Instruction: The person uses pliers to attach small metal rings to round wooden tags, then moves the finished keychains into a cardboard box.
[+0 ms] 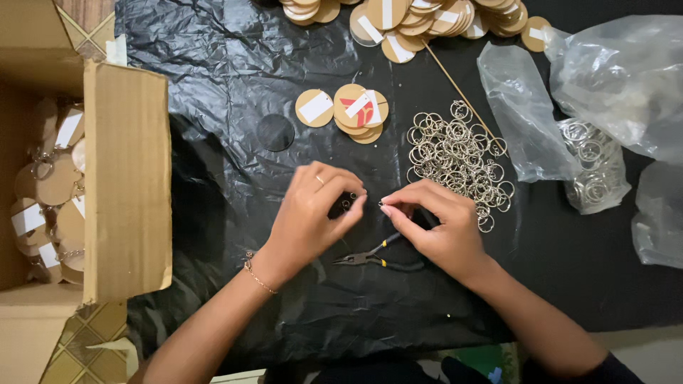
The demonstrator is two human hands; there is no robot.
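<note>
Black-handled small pliers [373, 259] lie on black plastic sheet [228, 85], just beyond them left hand [307, 217] and right hand [435, 224] both in pinch grip on tiny metal ring parts [347, 203], silver key-ring pile [459, 156] farther, round wooden discs [348, 110] farthest.
</note>
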